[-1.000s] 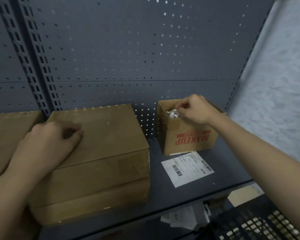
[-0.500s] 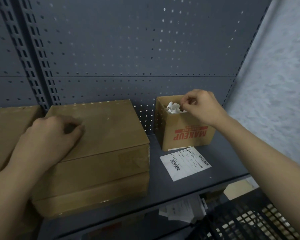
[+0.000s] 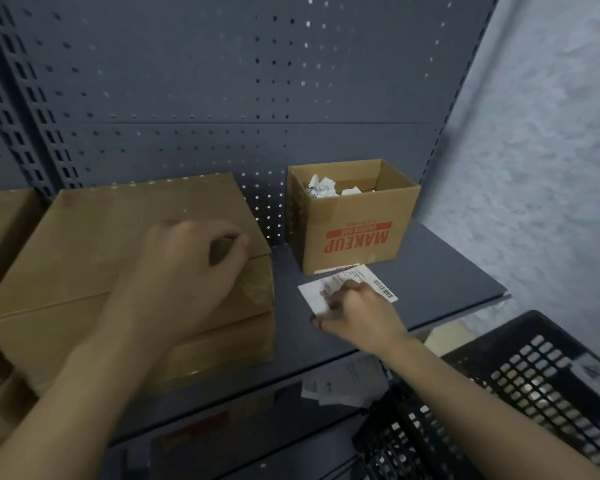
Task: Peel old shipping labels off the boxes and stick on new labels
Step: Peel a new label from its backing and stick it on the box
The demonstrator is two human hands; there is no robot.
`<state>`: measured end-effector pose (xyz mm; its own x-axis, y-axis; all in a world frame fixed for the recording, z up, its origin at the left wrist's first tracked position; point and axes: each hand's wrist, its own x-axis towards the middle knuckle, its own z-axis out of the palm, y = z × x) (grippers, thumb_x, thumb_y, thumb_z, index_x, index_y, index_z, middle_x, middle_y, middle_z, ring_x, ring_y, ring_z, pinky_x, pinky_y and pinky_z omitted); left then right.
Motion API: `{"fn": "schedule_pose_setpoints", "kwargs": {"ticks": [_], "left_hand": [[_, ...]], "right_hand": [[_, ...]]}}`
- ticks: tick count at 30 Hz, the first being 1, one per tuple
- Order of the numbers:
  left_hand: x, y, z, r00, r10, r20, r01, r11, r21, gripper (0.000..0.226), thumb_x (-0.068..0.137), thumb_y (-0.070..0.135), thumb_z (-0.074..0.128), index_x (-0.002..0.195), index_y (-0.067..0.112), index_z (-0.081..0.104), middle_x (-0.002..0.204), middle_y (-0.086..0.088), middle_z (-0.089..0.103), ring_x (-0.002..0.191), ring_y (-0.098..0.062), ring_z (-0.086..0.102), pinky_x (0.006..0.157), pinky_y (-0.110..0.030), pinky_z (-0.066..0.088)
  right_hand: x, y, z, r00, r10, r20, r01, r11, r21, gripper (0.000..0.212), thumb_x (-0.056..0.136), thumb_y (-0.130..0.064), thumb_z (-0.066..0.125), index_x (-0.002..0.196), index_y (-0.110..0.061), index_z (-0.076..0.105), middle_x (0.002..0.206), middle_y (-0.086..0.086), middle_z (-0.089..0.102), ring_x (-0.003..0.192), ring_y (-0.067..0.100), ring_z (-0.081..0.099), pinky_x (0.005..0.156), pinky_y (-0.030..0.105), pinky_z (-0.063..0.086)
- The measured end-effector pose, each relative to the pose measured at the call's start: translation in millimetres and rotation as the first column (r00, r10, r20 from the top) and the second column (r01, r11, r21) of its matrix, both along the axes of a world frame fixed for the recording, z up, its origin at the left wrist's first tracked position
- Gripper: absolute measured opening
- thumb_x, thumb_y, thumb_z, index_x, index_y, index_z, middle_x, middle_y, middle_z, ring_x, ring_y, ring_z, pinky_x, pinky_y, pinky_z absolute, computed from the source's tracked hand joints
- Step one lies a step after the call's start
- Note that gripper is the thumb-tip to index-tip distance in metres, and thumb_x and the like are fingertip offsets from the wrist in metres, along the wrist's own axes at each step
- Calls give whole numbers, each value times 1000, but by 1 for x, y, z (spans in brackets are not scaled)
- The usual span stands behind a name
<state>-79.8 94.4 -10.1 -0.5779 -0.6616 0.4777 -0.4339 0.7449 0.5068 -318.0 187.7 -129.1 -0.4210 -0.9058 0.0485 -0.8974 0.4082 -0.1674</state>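
The dark grey metal shelf [image 3: 447, 271] carries the same things as a moment ago, and the large closed brown cardboard box [image 3: 118, 237] on the left has a bare top, with no label on the faces that show. The small open brown cardboard box printed MAKEUP [image 3: 354, 237] at the far right holds crumpled white paper scraps [image 3: 323, 188]. The right hand [image 3: 357, 310] was over that opening a second ago and has now dropped to the white rectangular shipping label [image 3: 381, 287], so the old label looks discarded and the new one is next. The label lies flat on the shelf just in front of the small box, barcodes and print facing up, its near-left half hidden under the hand. The right fingers bend down onto the sheet; motion blur hides whether they pinch an edge or only press. The left hand [image 3: 187, 271] has slid towards the big box's near right corner and rests there, loosely curled and holding nothing.
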Motion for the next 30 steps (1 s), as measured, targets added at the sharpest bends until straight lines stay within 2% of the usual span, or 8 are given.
{"fn": "schedule_pose_setpoints", "kwargs": {"ticks": [3,6,12,17,20,24,29,30], "left_hand": [[-14,13,-7,998,-50,-23,48,996,-75,19,95,27,58,85,21,72,76,6,71,71,-14,65,66,-42,55],[-27,24,-11,991,-131,-29,127,984,-129,21,92,28,53,87,20,72,84,9,70,76,-14,64,66,-40,55],[-57,53,-18,946,-324,25,325,936,-133,33,94,35,43,85,18,69,86,8,64,78,-14,62,64,-39,53],[-94,57,-53,950,-291,112,279,954,114,26,95,39,49,104,29,70,98,15,65,90,-8,60,76,-36,53],[-114,50,-81,965,-219,141,169,939,301,21,95,35,55,104,25,70,99,9,66,93,-9,60,80,-33,52],[-134,44,-104,990,-91,109,18,844,536,26,92,46,58,101,22,64,99,4,65,88,-9,61,74,-26,46],[-152,39,-108,998,-2,-55,45,610,791,28,91,35,64,90,8,69,85,-11,73,72,-23,72,77,-41,61],[-154,38,-108,999,0,-47,37,617,786,32,91,33,61,88,3,70,84,-13,73,75,-26,71,78,-43,58]], "right_hand": [[2,4,-6,997,23,-76,-25,999,-25,46,86,-57,58,107,-19,72,115,3,61,108,27,56,88,36,49],[2,10,-7,986,54,-157,-59,998,-31,40,89,-51,52,95,-18,73,104,4,63,95,29,60,79,34,47],[-8,39,3,993,41,-112,-53,992,-113,25,95,-27,45,76,-15,55,91,0,60,86,29,61,67,28,31],[-30,62,0,998,10,-61,-22,977,-210,20,95,-29,55,93,-18,71,95,-2,69,86,23,64,66,33,48],[-41,72,-5,977,-4,213,74,944,-322,5,88,-27,71,87,-26,76,88,-11,71,80,11,63,71,37,53],[-50,83,-5,818,22,575,264,874,-409,5,85,-24,76,82,-25,79,82,-12,74,71,5,64,68,28,50],[-59,90,-13,821,96,563,258,817,-516,16,86,-6,72,91,-20,79,94,-12,73,84,20,68,80,44,54],[-61,90,-15,835,114,539,233,813,-534,20,85,-3,72,91,-20,79,96,-12,72,85,20,68,80,45,54]]}}
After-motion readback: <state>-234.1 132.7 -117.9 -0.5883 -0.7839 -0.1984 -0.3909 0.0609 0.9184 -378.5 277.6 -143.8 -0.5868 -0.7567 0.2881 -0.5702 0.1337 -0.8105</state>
